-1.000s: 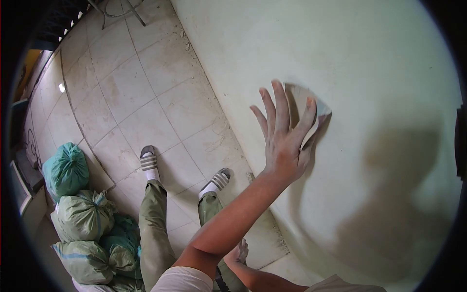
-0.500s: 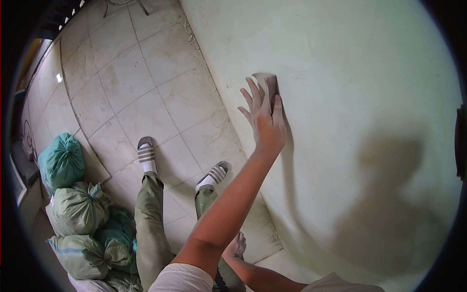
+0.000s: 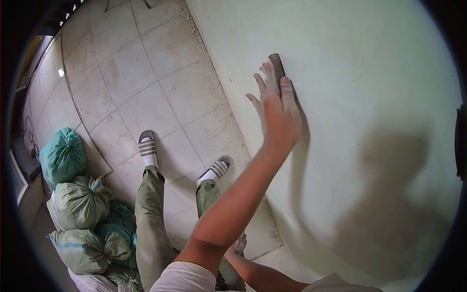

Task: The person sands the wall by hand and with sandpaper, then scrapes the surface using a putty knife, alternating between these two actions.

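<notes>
My left hand [image 3: 279, 109] is pressed against the pale wall [image 3: 360, 73], back towards me, with its thumb and index finger along a flat, dark grey-brown piece of sandpaper [image 3: 276, 63]. The other fingers spread out to the left, and whitish dust coats them. Much of the sandpaper lies hidden under the hand. Low in the view, my right hand [image 3: 239, 245] is near my leg, mostly covered by my left forearm. Its fingers do not show well enough to tell what they do.
Several tied green and whitish sacks [image 3: 80, 204] are piled at the lower left. My feet in striped slides [image 3: 147, 144] stand on a dusty tiled floor [image 3: 131, 87]. Crumbs of debris lie along the wall's base. Thin furniture legs [image 3: 146, 4] show at the top.
My left hand has slid along the wall with the sandpaper, up and slightly right in the view. The right hand stays low, slightly more covered by my left forearm.
</notes>
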The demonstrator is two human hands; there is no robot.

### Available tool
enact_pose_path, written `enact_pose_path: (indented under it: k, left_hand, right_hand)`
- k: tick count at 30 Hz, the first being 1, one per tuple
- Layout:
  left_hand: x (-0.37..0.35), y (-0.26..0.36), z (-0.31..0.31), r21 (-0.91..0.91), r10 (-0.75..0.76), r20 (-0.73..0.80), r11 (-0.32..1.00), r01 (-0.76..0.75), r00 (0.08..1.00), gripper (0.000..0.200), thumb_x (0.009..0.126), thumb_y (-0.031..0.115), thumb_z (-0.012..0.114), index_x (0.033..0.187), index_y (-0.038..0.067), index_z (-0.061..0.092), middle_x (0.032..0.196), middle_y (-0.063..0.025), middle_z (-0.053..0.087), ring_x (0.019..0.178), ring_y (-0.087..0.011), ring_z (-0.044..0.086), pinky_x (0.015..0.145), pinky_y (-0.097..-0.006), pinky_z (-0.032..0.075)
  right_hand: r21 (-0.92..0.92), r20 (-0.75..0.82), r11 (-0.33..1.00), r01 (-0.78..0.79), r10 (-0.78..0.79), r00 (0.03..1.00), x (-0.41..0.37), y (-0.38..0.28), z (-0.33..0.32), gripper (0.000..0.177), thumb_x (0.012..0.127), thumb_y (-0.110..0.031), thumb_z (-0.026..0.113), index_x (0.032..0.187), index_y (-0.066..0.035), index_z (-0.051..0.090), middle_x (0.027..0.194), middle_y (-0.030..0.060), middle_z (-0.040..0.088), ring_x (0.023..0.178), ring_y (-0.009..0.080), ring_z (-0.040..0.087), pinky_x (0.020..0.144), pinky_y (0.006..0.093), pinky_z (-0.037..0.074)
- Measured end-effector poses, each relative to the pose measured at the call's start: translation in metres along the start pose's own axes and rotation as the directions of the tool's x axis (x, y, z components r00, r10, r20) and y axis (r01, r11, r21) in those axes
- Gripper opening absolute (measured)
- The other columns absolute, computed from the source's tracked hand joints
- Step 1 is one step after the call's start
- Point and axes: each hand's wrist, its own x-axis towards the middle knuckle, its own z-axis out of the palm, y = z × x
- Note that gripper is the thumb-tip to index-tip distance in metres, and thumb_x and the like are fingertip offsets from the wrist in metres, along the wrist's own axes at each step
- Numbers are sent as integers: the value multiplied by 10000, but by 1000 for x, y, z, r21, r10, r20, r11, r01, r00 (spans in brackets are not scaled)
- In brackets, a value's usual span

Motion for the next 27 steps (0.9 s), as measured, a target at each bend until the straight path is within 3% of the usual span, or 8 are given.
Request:
enact_pose_path:
  k: [3,5,7,10,14,20,25,27]
  left_hand:
    - [-40,23,11,-118,145,-31,982,-148,989,568,1009,180,352,1481,-77,170,1543,-306,123,1434,-478,89,1122,-626,26]
    - [-99,39,26,-16,263,63,965,-262,963,691,927,132,514,1466,-110,156,1531,-352,57,1438,-483,64,1112,-643,90]
    - [-145,57,26,-139,252,307,966,-219,918,917,853,132,601,1483,-74,-33,1526,-363,-71,1410,-544,-72,1072,-694,-10]
    - [-146,73,29,-257,289,242,940,-226,926,944,865,172,610,1484,-58,-63,1518,-370,-98,1398,-561,-101,1059,-710,-6]
    - [-130,60,26,-250,392,191,906,-342,900,994,832,239,665,1484,-81,-14,1514,-382,-83,1397,-567,-97,1032,-734,-20]
    - [-114,35,37,4,480,93,876,-482,872,937,799,212,679,1487,-71,108,1553,-317,41,1442,-486,29,1062,-715,11]
    - [-73,38,10,-266,214,-57,938,-222,975,665,891,44,468,1485,-65,191,1549,-302,123,1464,-402,70,1137,-561,-66]
    - [-96,29,34,-241,318,-90,913,-330,944,631,876,1,434,1454,-113,208,1543,-306,142,1459,-418,69,1143,-556,-40]
  right_hand:
    - [7,24,1000,15,-15,1000,1,-8,-5,336,887,-275,569,1136,-51,581,1124,156,582,1031,360,563,831,485,475]
    - [5,40,1000,23,-23,999,7,-17,-16,353,888,-296,573,1134,-42,584,1125,158,585,1030,363,563,837,483,475]
    - [-10,54,1000,26,-25,998,14,-22,-30,372,889,-316,577,1131,-33,587,1127,161,588,1029,366,564,844,481,475]
    - [-59,-1,985,164,-164,986,16,-23,-40,361,917,-309,546,1133,-22,579,1118,175,595,1023,369,573,845,494,470]
    - [-37,32,994,107,-105,994,12,-8,-26,367,914,-313,550,1142,-27,573,1124,171,591,1033,365,569,845,494,469]
    - [1,68,999,54,-54,996,6,0,-16,377,909,-320,556,1156,-36,565,1133,164,585,1047,358,564,845,493,467]
    - [23,76,999,36,-38,996,0,7,-9,386,904,-325,560,1167,-43,557,1140,158,580,1059,353,559,844,493,465]
    - [28,70,999,36,-38,997,1,6,-7,390,903,-328,562,1172,-46,554,1143,156,578,1064,351,557,844,492,465]
